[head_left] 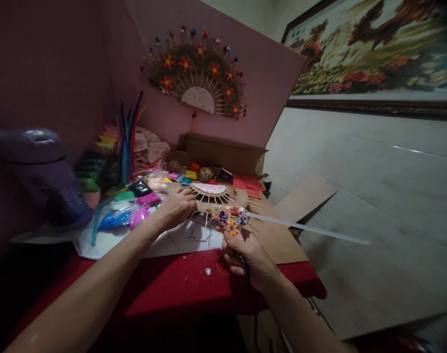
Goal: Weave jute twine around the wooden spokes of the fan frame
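Observation:
My right hand (245, 252) is wrapped round the handle of a decorated glue gun (230, 220), its nozzle end pointing left. A long pale glue stick (307, 227) sticks out from its back to the right. Just beyond lies a half-round fan of thin sticks (223, 196) with a brown woven band and a white dotted centre. My left hand (179, 206) rests at the fan's left end with its fingers bent together over the edge. The fingertips touch the band; the gun's tip is close to them.
A purple container (46, 181) stands at the left beside upright pipe cleaners (129, 137). Coloured clay packets (135, 211) lie left of the fan. Cardboard (278, 235) and red sheets (248, 183) are at the right. A finished fan (199, 73) hangs behind, above the red tablecloth (171, 289).

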Motion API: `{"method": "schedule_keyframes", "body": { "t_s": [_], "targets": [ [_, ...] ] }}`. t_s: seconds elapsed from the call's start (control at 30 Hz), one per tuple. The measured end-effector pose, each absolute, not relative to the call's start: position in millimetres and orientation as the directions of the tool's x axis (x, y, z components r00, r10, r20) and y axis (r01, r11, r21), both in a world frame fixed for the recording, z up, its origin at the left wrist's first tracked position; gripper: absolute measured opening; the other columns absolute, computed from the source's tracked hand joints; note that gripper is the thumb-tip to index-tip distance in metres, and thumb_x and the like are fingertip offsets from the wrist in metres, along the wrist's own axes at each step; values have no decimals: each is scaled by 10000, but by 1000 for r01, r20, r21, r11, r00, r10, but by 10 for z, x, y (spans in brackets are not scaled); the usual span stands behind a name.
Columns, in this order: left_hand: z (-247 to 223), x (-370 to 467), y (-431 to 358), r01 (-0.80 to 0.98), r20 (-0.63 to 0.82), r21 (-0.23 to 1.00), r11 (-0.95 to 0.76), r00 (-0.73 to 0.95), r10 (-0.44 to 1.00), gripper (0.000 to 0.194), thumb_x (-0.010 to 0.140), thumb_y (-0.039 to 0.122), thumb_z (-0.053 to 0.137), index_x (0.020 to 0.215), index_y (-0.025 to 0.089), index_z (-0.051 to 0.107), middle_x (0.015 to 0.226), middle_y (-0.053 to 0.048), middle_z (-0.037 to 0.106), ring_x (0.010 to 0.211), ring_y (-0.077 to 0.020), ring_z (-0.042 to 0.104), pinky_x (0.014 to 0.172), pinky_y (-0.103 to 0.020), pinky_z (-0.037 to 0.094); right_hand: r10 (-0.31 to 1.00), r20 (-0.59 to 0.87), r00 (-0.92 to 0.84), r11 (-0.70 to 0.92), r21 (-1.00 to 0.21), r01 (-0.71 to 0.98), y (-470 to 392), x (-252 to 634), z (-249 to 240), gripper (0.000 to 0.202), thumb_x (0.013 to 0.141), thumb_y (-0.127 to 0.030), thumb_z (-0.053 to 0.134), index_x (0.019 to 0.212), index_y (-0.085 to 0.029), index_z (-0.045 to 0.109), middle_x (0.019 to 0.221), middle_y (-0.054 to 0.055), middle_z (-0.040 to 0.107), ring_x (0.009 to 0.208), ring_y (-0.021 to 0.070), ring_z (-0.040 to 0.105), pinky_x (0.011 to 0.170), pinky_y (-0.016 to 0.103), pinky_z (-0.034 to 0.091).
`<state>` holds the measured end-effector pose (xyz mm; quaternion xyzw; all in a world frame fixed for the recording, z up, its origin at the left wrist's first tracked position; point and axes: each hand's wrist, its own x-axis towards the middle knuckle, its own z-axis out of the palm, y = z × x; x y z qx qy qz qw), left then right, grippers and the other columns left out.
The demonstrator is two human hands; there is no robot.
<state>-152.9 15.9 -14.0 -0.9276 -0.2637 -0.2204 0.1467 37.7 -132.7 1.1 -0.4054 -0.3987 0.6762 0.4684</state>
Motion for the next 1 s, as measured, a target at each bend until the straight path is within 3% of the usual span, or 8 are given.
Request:
{"method": "schedule_keyframes", "body": {
  "t_s": [0.2,0.4,0.77,1.0],
  "targets": [
    [-156,-1495,150,587,490,-168,-792,747,450,212,844,196,423,728,149,594,759,-78,593,856,-203,489,776,-347,353,954,-203,-221,-262,-925,-277,-1317,370,40,398,697,-436,657,960,-197,478,545,-84,402,377,13,253,301,120,190],
    [-180,-1472,155,592,504,-99,-800,723,473,213,847,195,415,735,137,586,774,-80,586,843,-195,484,763,-338,369,953,-196,-230,-247,-944,-218,-1280,346,81,374,727,-477,612,938,-203,470,546,-78,403,381,21,275,296,122,187],
    [-184,-1386,98,581,485,-22,-814,718,499,191,820,170,441,703,139,589,765,-73,581,792,-177,480,740,-321,374,886,-332,-325,-423,-865,-270,-1213,336,155,395,762,-572,501,891,-201,466,590,-63,378,407,23,290,297,98,145],
    [-191,-1375,86,573,479,-19,-819,724,496,174,817,185,453,722,148,594,777,-66,583,827,-180,477,736,-312,369,896,-359,-259,-414,-888,-201,-1203,276,145,387,782,-574,462,852,-194,461,574,-63,387,380,19,288,284,98,150]
  ]
}}
